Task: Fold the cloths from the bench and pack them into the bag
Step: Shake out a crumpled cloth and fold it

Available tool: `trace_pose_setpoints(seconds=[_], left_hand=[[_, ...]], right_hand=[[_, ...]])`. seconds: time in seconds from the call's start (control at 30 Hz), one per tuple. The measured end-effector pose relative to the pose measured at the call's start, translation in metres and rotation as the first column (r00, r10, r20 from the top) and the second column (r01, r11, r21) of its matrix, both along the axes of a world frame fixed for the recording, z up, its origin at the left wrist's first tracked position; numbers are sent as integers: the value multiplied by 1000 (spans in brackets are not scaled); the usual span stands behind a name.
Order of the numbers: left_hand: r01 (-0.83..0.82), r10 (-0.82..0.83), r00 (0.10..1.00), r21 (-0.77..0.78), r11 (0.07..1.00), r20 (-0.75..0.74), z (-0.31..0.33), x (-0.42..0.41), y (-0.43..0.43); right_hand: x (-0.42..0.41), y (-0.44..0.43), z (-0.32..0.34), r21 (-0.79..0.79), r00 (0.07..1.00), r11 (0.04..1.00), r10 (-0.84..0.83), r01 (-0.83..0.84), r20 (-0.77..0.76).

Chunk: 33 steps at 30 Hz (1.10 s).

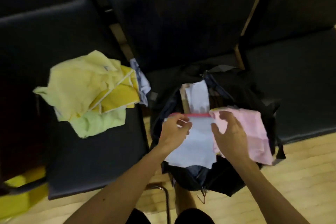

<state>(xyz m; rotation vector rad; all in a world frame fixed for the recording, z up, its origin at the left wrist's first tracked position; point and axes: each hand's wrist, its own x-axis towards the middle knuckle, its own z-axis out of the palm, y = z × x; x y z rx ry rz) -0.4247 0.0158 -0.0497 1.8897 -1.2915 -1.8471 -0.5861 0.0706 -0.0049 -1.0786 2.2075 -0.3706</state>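
Head view: at the lower centre of the frame the left hand (pixel 174 131) has its fingers curled together, pinching the top edge of a pale white cloth (pixel 196 142) with a red trim. The cloth hangs over the open mouth of the black bag (pixel 236 85). Just right of it, the right hand (pixel 231 132) arches over a pink cloth (pixel 254 132) with fingers spread and half bent. Blur hides whether they grip it. The pink cloth lies across the bag's right rim, partly overhanging the wooden floor (pixel 300 169). It could slip off there if the right hand lets go before it is tucked in. The white cloth looks loosely held and may bunch rather than go in flat. Farther off, at left of centre, a heap of unfolded yellow and green cloths (pixel 78 85) waits on the dark bench surface (pixel 91 151).
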Motion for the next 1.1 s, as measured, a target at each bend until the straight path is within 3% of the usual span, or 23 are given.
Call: trace_pose_setpoints(seconds=[0.13,0.3,0.47,0.67,0.87,0.97,1.1], left_hand=[[-185,199,971,-110,976,131,10,119,-29],[-173,251,901,-236,956,354,-2,244,-65],[66,162,822,-374,925,545,-40,300,-107],[371,-16,741,-389,844,672,-87,338,-125],[362,44,779,-506,783,626,-102,352,-123],[316,100,835,-621,717,541,-85,354,-110],[72,82,964,-547,834,251,-28,361,-103]], right_hand=[[112,-50,5,-35,956,975,221,-218,191],[240,-111,-27,17,910,951,291,-310,294],[322,-169,-72,91,881,968,172,-234,440],[380,-205,-119,122,847,961,153,-247,510],[390,-206,-128,121,880,984,60,-132,471],[388,-194,-107,81,907,960,224,-269,356],[399,-190,-56,10,875,895,434,-447,214]])
